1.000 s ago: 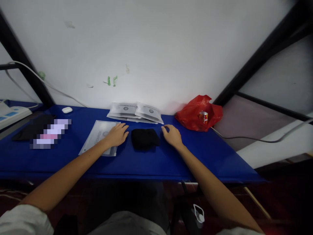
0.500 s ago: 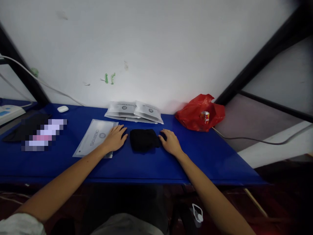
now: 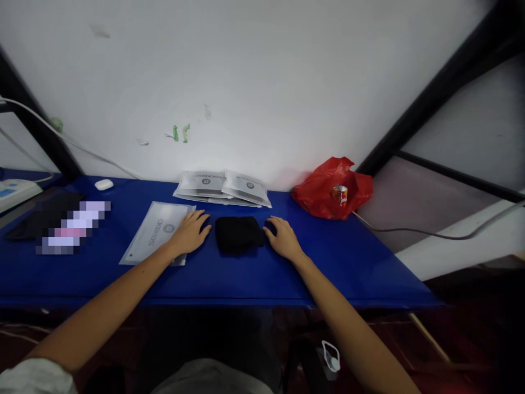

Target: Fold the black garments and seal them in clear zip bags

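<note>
A folded black cloth [image 3: 238, 234] lies on the blue table [image 3: 254, 276] in front of me. My left hand [image 3: 191, 232] rests flat just left of it, fingers spread, its heel on a flat grey plastic bag [image 3: 153, 234]. Just right of the cloth my right hand [image 3: 282, 237] lies flat on the table, its fingertips at the cloth's right edge. Neither hand holds anything.
A stack of grey packaged bags [image 3: 221, 187] lies by the white wall. A red plastic bag [image 3: 328, 189] with a small can [image 3: 340, 194] sits at the right. A white earbud case [image 3: 104, 184] and a dark flat item [image 3: 33, 219] lie left. A cable [image 3: 430, 234] runs off right.
My right hand has slid a little left, up to the cloth's right edge. The view has shifted slightly; the left hand stays put.
</note>
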Demonstrator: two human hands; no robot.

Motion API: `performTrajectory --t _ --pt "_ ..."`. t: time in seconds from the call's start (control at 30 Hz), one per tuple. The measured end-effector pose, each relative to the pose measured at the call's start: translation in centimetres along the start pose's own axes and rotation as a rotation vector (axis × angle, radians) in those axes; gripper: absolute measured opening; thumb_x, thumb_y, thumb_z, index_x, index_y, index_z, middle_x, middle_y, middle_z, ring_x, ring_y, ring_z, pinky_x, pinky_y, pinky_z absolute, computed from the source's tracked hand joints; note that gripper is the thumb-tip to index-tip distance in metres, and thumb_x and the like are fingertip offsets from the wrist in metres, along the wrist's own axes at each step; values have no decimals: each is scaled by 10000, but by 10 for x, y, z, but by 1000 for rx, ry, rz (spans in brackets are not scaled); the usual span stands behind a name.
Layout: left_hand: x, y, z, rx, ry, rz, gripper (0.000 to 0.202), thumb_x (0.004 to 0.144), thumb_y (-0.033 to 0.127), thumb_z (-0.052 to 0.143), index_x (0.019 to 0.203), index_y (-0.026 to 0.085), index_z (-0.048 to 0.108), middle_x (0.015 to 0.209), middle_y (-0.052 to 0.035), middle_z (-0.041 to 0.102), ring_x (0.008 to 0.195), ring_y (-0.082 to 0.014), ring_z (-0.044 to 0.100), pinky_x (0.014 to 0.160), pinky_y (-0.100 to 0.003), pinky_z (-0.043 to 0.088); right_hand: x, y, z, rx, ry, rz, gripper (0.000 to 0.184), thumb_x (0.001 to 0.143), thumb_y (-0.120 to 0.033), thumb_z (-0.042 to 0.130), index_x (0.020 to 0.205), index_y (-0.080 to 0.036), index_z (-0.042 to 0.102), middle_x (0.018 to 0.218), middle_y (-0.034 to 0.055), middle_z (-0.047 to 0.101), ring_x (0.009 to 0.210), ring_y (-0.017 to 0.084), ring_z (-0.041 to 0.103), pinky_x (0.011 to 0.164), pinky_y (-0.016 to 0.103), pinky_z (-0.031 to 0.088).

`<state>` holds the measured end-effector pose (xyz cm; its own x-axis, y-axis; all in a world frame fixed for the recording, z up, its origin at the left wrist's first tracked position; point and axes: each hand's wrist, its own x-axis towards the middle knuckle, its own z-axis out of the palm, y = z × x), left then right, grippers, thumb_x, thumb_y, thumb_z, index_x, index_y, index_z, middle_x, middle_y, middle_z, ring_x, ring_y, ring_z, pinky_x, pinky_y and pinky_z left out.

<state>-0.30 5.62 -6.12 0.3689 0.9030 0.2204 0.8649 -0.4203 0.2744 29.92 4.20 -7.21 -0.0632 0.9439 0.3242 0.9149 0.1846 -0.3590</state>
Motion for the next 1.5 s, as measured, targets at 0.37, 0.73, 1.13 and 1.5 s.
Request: performTrajectory --t 0.37,0.73,1.13,1.5 --pt "-3 0 -4 -10 28 14 440 932 361 353 1260 124 526 1349 -122 496 1270 -248 411 1084 -404 315 0 1 1 28 -28 0 373 869 -325 514 1179 -132 584 1307 174 550 1260 271 460 1042 447 378" --pt "-6 22 -20 146 246 111 329 916 239 396 1170 133 576 1226 -136 563 1147 -284 478 962 -440 389 0 4 2 49 4 -29 343 856 -312 537 1151 -151 605 1284 157 573 1238 279 489 1033 468 396" --pt "-23 105 -19 174 28 312 406 950 415 368 1094 136 625 1124 -126 609 1029 -276 541 889 -419 418 -2 4 2 46 22 -48 332 861 -314 527 1143 -156 606 1270 159 582 1224 272 500 1022 467 402" --pt "-23 95 -27 245 48 -11 478 871 495 479 1015 60 618 1036 -182 608 1025 -327 526 846 -428 448 -2 2 0 64 -7 -17 352 859 -330 537 1154 -150 605 1289 166 565 1248 271 479 1027 461 397"
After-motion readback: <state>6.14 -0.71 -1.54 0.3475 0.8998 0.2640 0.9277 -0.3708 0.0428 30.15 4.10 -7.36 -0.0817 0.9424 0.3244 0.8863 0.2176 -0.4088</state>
